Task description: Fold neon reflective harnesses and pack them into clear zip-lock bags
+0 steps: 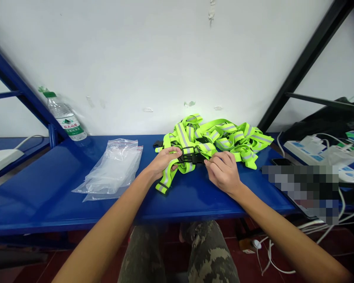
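Note:
A tangle of neon-yellow reflective straps (236,135) with grey stripes lies against the wall on the blue table (106,214). In front of it, my left hand (163,162) is closed around a strap and black buckles (188,158), thumb on top. A loose strap end (163,184) hangs below this hand. My right hand (222,171) is pinched at the right side of the black buckles, close to a strap. What exactly sits between its fingertips is hidden. Another black buckle (157,144) rests at the pile's left edge.
Clear zip bags (115,169) lie stacked left of my hands. A water bottle (66,118) leans at the back left by the blue frame post. White power strips (303,151) and cables are on the right, near a pixelated patch. A small bottle (250,244) is on the floor.

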Tool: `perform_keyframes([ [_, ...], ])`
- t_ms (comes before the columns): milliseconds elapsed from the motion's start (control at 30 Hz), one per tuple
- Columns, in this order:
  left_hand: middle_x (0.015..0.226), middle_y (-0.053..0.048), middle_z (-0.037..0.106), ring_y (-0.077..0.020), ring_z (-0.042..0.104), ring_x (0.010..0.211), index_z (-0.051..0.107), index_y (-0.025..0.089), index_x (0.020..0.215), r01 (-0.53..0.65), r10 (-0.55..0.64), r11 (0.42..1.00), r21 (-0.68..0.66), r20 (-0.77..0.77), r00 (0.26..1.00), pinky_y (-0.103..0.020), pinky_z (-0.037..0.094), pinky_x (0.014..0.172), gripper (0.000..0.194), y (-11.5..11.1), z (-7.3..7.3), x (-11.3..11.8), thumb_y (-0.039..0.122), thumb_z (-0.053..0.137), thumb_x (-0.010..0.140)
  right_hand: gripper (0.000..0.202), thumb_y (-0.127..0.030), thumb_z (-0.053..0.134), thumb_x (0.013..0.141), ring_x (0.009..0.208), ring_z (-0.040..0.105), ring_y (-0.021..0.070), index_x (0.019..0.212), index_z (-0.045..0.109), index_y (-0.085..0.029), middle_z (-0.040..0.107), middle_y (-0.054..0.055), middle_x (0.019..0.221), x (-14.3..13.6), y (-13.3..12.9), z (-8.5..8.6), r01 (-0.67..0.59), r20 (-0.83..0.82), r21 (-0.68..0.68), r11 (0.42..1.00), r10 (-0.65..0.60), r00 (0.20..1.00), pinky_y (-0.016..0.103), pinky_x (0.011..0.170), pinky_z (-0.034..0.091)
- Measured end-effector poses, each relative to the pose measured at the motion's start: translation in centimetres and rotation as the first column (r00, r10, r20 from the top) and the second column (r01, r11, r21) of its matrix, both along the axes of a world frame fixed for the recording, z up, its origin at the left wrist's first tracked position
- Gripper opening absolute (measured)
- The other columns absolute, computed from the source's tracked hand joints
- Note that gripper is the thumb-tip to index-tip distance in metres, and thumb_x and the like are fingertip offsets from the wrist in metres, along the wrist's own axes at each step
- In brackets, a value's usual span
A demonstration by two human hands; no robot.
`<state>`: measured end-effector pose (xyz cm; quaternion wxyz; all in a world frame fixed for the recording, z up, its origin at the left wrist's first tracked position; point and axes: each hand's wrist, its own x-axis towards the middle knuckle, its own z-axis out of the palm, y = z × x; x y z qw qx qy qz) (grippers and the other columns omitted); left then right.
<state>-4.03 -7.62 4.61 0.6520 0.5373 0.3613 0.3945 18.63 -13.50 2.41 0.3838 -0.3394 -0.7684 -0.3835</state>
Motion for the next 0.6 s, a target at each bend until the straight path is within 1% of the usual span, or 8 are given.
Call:
perform_keyframes([
  [167,0.072,0.003,0.056,-0.0062,0.050,0.039,0.054,0.018,0.090,0.042,-0.042,0.999,0.002,-0.008,0.999,-0.019,0.034,0.037,0.042,-0.29,0.20,-0.01,0.043,0.081,0.069,0.018,-0.010,0.061,0.086,0.085,0.057,0.0191,0.071,0.056,-0.020,0.065,0.003,0.072,0.11,0.06,-0.04,0.000,-0.033,-0.012,1.000,0.000,0.999,0.037,0.083,0.040],
  [400,0.065,0.006,0.055,-0.0090,0.052,0.038,0.046,0.023,0.098,0.019,-0.019,1.000,0.010,-0.001,1.000,-0.019,0.035,0.037,0.050,-0.48,0.21,0.14,0.044,0.081,0.070,0.014,-0.010,0.063,0.085,0.084,0.058,0.0190,0.077,0.058,-0.020,0.067,0.002,0.074,0.22,0.17,-0.30,-0.013,-0.025,-0.011,1.000,0.013,1.000,0.037,0.084,0.041],
  [600,0.068,0.006,0.056,-0.0094,0.054,0.039,0.044,0.024,0.103,0.033,-0.033,0.999,0.019,0.007,0.999,-0.020,0.038,0.039,0.054,-0.49,0.04,0.17,0.048,0.080,0.071,0.014,-0.010,0.061,0.086,0.085,0.058,0.0185,0.078,0.060,-0.021,0.067,0.002,0.074,0.14,0.10,-0.35,-0.020,-0.028,-0.026,0.999,0.019,0.999,0.037,0.086,0.041],
])
